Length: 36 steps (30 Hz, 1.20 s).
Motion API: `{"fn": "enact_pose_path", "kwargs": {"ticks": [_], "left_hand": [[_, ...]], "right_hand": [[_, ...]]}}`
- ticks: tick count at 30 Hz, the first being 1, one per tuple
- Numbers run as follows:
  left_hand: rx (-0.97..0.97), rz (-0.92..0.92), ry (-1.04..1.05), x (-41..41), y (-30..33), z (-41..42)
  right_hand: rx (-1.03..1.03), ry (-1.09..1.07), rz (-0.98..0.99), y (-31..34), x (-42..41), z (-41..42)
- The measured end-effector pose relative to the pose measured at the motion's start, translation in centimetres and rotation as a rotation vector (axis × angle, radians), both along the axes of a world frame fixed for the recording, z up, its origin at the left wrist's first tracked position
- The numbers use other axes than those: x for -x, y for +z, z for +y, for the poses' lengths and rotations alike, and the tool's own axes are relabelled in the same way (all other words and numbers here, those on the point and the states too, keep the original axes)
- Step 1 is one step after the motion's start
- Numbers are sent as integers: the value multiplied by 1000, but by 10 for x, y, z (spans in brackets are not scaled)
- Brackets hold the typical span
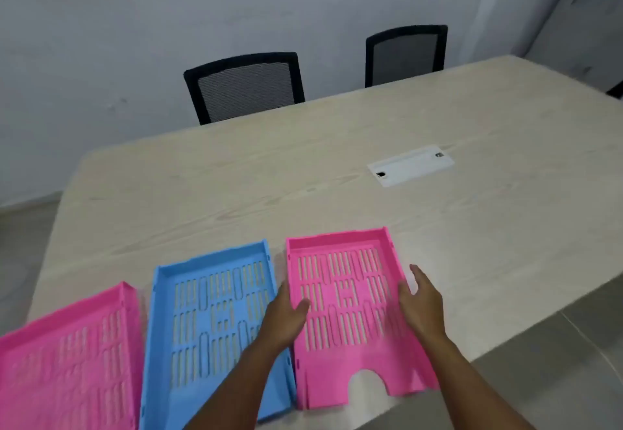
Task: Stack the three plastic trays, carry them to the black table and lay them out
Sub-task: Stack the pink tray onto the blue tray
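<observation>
Three slotted plastic trays lie side by side at the near edge of a light wooden table (303, 177): a pink tray (67, 355) on the left, a blue tray (209, 311) in the middle and a second pink tray (340, 298) on the right. My left hand (283, 318) holds the left wall of the right pink tray, thumb inside the rim and fingers in the gap beside the blue tray. My right hand (421, 305) is at that tray's right wall with its fingers spread. The tray lies flat on the table.
A white cable hatch (409, 165) is set into the tabletop beyond the trays. Two black mesh chairs (244, 87) (406, 54) stand at the far side against a grey wall. Grey tiled floor (556, 362) shows at the lower right.
</observation>
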<state>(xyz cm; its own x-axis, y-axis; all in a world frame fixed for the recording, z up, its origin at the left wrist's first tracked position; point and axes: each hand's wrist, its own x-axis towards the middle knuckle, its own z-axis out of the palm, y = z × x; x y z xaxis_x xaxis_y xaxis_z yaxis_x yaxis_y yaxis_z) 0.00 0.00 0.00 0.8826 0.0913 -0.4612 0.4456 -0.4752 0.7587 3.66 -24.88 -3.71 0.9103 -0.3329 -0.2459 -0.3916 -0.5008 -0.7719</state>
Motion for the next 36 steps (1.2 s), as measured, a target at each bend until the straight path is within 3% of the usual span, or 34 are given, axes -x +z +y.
{"fn": "enact_pose_path", "kwargs": {"ticks": [6,17,22,30,36], "left_hand": [[32,149,56,-2,-16,-7],[396,-139,273,-25,16,-5],[438,-224,434,-18,21,39],[369,-290,704,34,20,153],[321,-283,738,78,4,208]], "right_hand": [[64,75,157,-15,15,-12],[86,107,11,49,-29,-20],[34,171,-60,69,-37,30],[-114,349,-28,46,-8,154],[-143,427,31,24,27,207]]}}
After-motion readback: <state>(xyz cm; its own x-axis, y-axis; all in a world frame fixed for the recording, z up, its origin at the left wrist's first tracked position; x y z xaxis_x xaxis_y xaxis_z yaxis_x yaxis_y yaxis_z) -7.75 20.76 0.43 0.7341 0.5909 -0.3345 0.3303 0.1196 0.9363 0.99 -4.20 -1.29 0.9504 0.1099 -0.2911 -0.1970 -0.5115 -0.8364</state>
